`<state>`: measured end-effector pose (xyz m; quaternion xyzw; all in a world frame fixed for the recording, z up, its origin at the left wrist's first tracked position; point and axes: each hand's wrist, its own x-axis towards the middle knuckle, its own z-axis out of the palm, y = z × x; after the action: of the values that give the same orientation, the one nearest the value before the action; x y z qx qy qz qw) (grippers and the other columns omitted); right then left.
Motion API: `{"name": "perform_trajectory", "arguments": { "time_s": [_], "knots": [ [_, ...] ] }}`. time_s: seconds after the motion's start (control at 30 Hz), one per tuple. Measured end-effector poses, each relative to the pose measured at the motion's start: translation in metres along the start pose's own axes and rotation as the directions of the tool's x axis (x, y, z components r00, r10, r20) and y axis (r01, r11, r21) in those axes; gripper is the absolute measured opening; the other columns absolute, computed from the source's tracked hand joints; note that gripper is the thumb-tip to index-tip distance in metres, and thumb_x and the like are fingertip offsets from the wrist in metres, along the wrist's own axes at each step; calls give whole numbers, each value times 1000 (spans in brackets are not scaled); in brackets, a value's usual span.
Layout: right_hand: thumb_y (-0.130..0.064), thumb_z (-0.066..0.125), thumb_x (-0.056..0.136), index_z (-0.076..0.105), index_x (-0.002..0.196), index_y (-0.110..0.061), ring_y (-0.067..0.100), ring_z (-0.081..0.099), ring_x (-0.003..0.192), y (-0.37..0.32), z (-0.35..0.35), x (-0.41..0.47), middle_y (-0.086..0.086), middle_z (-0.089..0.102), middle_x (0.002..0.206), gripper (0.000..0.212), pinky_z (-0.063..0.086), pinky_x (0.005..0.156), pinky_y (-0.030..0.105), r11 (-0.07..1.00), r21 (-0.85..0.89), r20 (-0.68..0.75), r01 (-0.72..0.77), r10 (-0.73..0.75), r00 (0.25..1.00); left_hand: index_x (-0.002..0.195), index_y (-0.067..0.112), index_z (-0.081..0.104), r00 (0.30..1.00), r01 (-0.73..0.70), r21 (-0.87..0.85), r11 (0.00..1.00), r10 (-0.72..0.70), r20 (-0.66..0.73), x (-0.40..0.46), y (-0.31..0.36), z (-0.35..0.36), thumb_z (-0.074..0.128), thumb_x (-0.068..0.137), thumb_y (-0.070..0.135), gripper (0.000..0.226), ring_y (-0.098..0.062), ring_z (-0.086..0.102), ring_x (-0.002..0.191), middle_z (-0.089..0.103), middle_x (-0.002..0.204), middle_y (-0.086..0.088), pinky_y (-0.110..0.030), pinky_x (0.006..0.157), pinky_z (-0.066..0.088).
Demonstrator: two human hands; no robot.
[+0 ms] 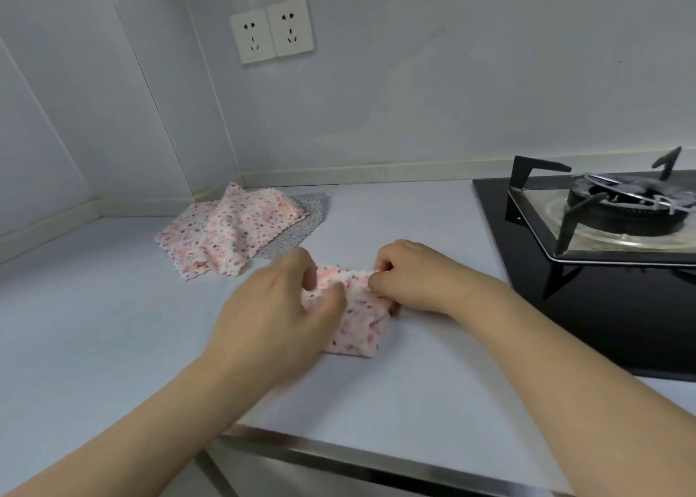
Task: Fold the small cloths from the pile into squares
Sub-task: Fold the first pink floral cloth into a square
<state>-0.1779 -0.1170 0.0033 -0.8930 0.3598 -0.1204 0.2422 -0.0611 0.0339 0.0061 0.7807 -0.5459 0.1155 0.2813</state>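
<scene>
Seen from the head camera, a person works a small pink floral cloth on a pale kitchen surface, the cloth lying partly folded just in front of the two hands near the surface's front edge. The right hand has its fingers curled and pinches the cloth's far right corner between thumb and fingertips. The left hand lies over the cloth's left side with fingers bent down onto the fabric; motion blur leaves it unclear how firmly it grips, though the fingers appear to be holding a fold of the cloth. Behind the hands and to the left, well apart from the cloth being worked, sits the pile of cloths in the corner of the surface: rumpled pink floral pieces heaped on top of a flat grey patterned cloth whose edge shows on the right. A black gas stove with a metal pan support occupies the right side of the surface. Two white wall sockets are mounted side by side on the pale wall above.
</scene>
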Motion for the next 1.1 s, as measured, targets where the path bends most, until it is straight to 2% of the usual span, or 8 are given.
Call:
{"name": "perform_trajectory", "arguments": {
  "time_s": [0.13,0.27,0.37,0.47,0.6,0.83,1.0,1.1],
  "knots": [
    [-24,50,83,59,92,-8,20,56,76,-6,-9,-3,2,62,85,21,44,71,33,958,285,44,-21,8,999,78,27,39,998,-60,249,967,54,33,-31,25,9,31,72,74,48,-16,45,79,44,78,11,-33,67,36],
    [-27,52,87,57,99,-13,20,62,66,-7,0,-9,5,68,85,20,48,69,32,931,366,80,-17,-13,997,76,21,36,983,-128,328,936,163,-82,-40,26,17,42,69,48,28,-26,48,63,46,71,3,-33,54,37],
    [-25,55,88,54,100,-25,19,65,78,-1,7,-9,-1,65,93,12,51,76,35,948,317,93,25,-57,994,77,22,31,977,-160,386,908,203,-71,-42,33,17,51,62,30,26,-27,45,59,45,70,-1,-31,50,31],
    [-30,51,89,50,103,-38,18,59,91,6,9,-12,-4,62,97,16,48,84,38,963,269,98,22,-50,994,75,21,34,988,-111,422,900,145,-48,-41,38,20,67,55,15,39,-27,47,59,45,70,-1,-31,51,28],
    [-35,39,97,47,115,-34,21,39,108,8,10,-22,-7,52,98,19,35,83,33,978,199,62,63,-77,995,87,23,35,997,70,463,884,-83,7,-49,41,17,48,81,19,14,-22,49,91,49,95,5,-31,70,30],
    [-28,32,102,43,117,-24,18,38,95,5,11,-26,-1,59,114,19,25,84,31,983,95,15,156,-158,987,85,20,43,966,114,493,862,-211,146,-55,53,3,44,78,30,12,-21,43,97,44,97,6,-36,88,36],
    [-32,48,95,43,117,-34,23,44,100,10,13,-21,-5,52,98,22,36,84,35,967,216,-15,139,-139,990,98,25,60,882,83,378,922,-245,403,-36,36,-24,42,86,33,23,-20,45,102,50,108,6,-40,94,38],
    [-27,61,88,48,112,-36,17,53,89,11,13,-18,-6,49,95,28,46,79,32,875,439,-120,203,-167,979,85,12,60,832,492,-97,865,-435,343,1,3,-29,57,83,21,10,-16,50,75,56,92,-3,-40,78,47]
  ]
}}
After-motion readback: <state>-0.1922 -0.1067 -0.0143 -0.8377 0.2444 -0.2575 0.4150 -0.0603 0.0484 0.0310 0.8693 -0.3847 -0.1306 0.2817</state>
